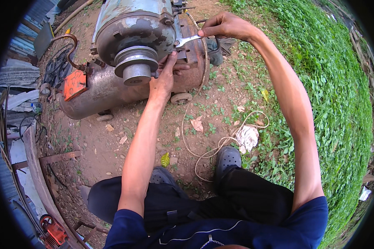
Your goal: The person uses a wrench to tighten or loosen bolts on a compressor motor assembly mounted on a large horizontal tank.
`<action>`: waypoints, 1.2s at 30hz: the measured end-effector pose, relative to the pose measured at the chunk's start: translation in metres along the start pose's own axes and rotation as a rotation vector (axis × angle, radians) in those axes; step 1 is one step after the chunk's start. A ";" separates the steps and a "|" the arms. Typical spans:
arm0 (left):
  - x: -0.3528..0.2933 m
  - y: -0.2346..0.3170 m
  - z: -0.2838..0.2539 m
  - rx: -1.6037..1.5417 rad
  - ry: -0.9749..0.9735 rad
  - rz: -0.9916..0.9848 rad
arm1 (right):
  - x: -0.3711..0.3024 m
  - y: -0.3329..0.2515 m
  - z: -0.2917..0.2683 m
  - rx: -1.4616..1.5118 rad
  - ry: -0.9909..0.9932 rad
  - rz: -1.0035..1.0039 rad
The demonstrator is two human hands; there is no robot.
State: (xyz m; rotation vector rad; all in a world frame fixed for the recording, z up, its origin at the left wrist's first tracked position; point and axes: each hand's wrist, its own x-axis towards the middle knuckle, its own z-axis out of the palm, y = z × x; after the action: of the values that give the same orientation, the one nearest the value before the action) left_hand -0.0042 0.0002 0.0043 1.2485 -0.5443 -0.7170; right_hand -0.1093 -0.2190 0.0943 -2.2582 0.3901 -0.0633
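My right hand (225,27) is closed on the outer end of a silver wrench (188,40), thumb along the handle. The wrench's head meets a bolt at the foot of a worn blue-grey electric motor (133,31). Below that spot is my left hand (166,76), thumb raised against the motor's mount and fingers stretched apart under it; their tips are partly hidden. A grooved metal pulley (136,62) sticks out of the motor just left of this hand. The motor sits above a rusty cylindrical tank (116,89).
An orange box (75,84) and a curved pipe (72,45) are on the tank's left. A pale cord (203,157) loops over the dirt beside a crumpled white cloth (247,139) and my shoe (228,157). Grass grows at right; corrugated sheets (18,74) lie at left.
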 end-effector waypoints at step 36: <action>-0.002 0.011 0.001 -0.012 -0.058 -0.081 | -0.079 -0.066 0.131 0.305 0.603 0.309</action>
State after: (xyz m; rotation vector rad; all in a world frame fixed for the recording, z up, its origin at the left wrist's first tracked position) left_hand -0.0039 0.0025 0.0157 1.2467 -0.5386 -0.8260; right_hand -0.1445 -0.0590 0.0633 -1.8188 0.9723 -0.6085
